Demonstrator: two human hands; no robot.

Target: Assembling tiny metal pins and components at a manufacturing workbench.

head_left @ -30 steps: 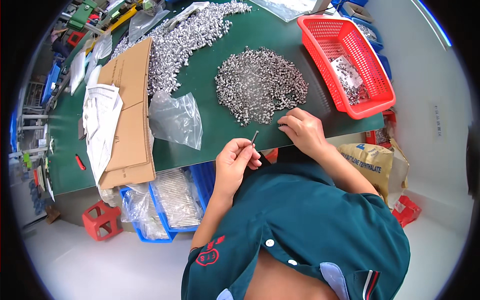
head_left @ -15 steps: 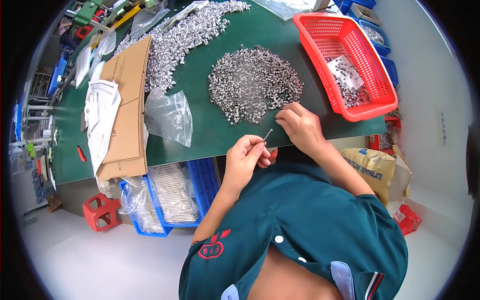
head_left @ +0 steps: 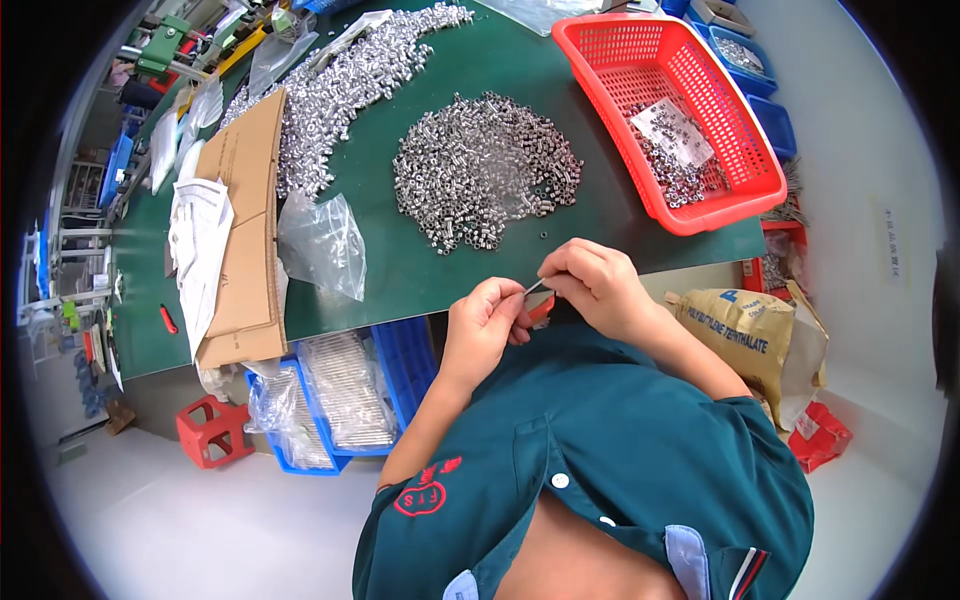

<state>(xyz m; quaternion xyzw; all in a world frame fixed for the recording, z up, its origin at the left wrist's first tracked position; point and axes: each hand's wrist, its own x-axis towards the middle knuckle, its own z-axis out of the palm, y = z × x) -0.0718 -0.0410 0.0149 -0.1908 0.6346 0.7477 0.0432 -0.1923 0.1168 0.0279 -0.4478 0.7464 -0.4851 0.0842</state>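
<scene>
Just off the table's front edge, my left hand [head_left: 487,322] pinches a thin metal pin [head_left: 536,287] between thumb and fingers. The pin points up and to the right. My right hand [head_left: 598,285] is closed in a pinch at the pin's far end; its fingertips hide that end and anything small between them. Beyond my hands, a round pile of small silver metal rings [head_left: 430,190] lies on the green table [head_left: 400,285]. One loose ring [head_left: 544,235] sits apart from the pile, close to my right hand.
A red plastic basket [head_left: 655,200] with some rings and a paper slip stands at the right. On the left are a larger heap of metal pieces [head_left: 340,90], a clear bag [head_left: 322,245] and folded cardboard [head_left: 240,270]. Blue bins [head_left: 400,375] with rods sit below the table edge.
My right hand has come back from the pile's edge to the pin's end. My left hand stays nearly in place. The view has shifted slightly.
</scene>
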